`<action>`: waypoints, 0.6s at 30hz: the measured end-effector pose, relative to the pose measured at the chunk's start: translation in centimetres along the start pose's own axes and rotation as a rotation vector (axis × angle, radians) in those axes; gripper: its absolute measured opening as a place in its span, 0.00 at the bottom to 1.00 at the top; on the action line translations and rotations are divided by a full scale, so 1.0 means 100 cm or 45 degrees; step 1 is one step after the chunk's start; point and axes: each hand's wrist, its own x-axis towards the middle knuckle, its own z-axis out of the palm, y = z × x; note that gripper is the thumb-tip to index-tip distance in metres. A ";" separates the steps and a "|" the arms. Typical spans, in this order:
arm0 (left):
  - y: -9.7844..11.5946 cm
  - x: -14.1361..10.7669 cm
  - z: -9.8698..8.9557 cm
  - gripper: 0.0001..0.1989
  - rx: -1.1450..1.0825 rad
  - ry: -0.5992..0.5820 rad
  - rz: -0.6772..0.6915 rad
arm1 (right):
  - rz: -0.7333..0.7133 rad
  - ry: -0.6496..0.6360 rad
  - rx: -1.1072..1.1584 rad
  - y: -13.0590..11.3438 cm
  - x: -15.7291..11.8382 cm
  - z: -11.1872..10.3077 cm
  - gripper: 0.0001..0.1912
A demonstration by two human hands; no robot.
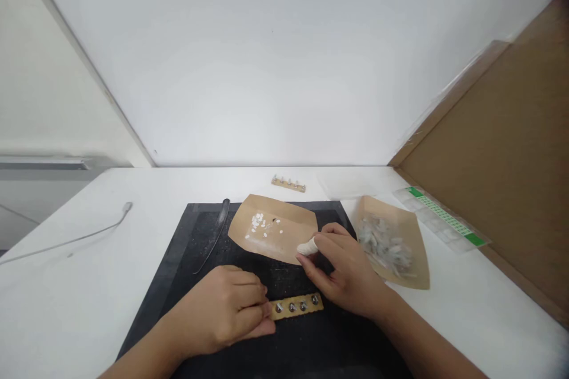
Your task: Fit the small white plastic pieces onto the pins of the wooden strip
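Note:
The fingers of my left hand (235, 305) are closed round the left end of a narrow tan strip (297, 307) with several shiny metal round pieces and pins along it. That end is covered by the fingers. My right hand (341, 266) is at the lower right corner of a brown paper sheet (288, 241), its thumb and index fingertip nearly together in a pinch. A white finger cot (307, 247) covers the index fingertip. Anything between those fingertips is too small to tell. Small white pieces (257, 221) lie scattered on the paper, mostly toward its left.
Under the hands is a black mat (178, 266). Black tweezers (217, 231) lie on its left. Another brown paper (418, 237) holds a heap of clear pieces (386, 246). Farther back rests a second strip (288, 183). A green-labelled clear case (444, 216) lies right, a cable (102, 230) left.

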 end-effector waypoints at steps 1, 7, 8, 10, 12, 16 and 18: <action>0.000 -0.001 0.000 0.07 0.018 -0.001 0.006 | 0.000 -0.006 -0.003 0.000 0.000 0.000 0.12; 0.000 -0.006 0.005 0.10 -0.011 -0.026 -0.007 | -0.025 -0.012 -0.022 -0.003 0.000 -0.004 0.12; 0.000 -0.007 0.006 0.10 -0.035 -0.032 -0.018 | -0.030 -0.008 -0.023 -0.004 0.000 -0.005 0.13; 0.000 -0.007 0.007 0.10 -0.067 -0.050 -0.037 | -0.034 -0.008 -0.029 -0.004 0.000 -0.006 0.13; 0.000 -0.007 0.008 0.11 -0.083 -0.063 -0.064 | -0.030 -0.016 -0.034 -0.004 0.000 -0.007 0.13; 0.001 -0.005 0.006 0.11 -0.128 -0.082 -0.134 | -0.025 -0.023 -0.028 -0.003 0.000 -0.009 0.13; 0.001 -0.005 0.004 0.09 -0.133 -0.106 -0.150 | -0.019 -0.024 -0.038 -0.003 0.000 -0.010 0.14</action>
